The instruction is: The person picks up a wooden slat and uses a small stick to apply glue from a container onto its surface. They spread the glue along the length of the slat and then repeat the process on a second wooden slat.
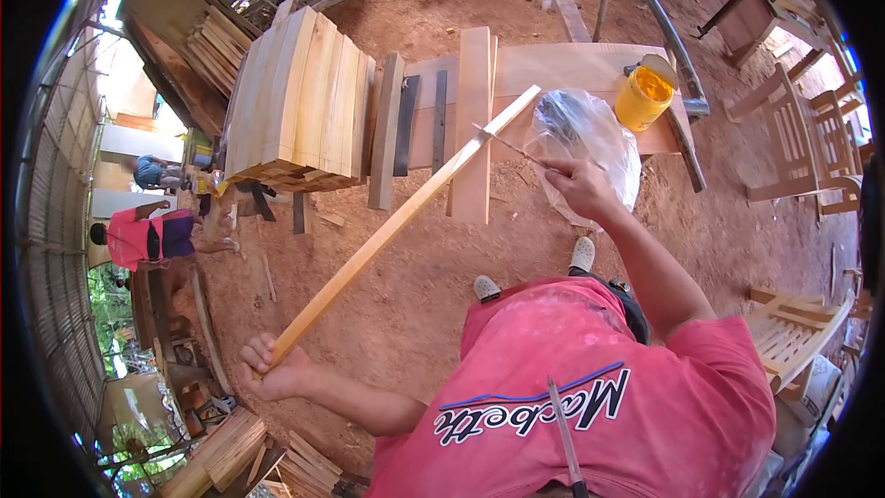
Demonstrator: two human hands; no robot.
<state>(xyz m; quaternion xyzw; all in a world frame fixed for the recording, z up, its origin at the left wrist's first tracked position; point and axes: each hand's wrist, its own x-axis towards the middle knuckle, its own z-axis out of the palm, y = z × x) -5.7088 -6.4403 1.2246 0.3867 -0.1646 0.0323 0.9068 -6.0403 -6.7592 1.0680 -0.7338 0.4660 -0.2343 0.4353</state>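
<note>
My left hand (272,369) is closed round the lower end of a long, narrow wooden strip (392,228), which slants up and away to the right. Its far part lies over an upright board (473,129) on the work surface. In my right hand (578,189) is a thin spatula-like tool (513,147), its flat tip at the strip's upper face. Right behind that hand sits a clear plastic bag (608,152) with something dark inside. A yellow tub (640,101) of orange-yellow paste stands beyond the bag, its top uncovered.
A tall stack of light boards (300,101) stands at the left of the bench (544,65). Wooden chairs (784,143) are at the right. Two other people, one in a pink shirt (134,238), are at far left. Cut timber (217,452) lies at lower left, on reddish ground.
</note>
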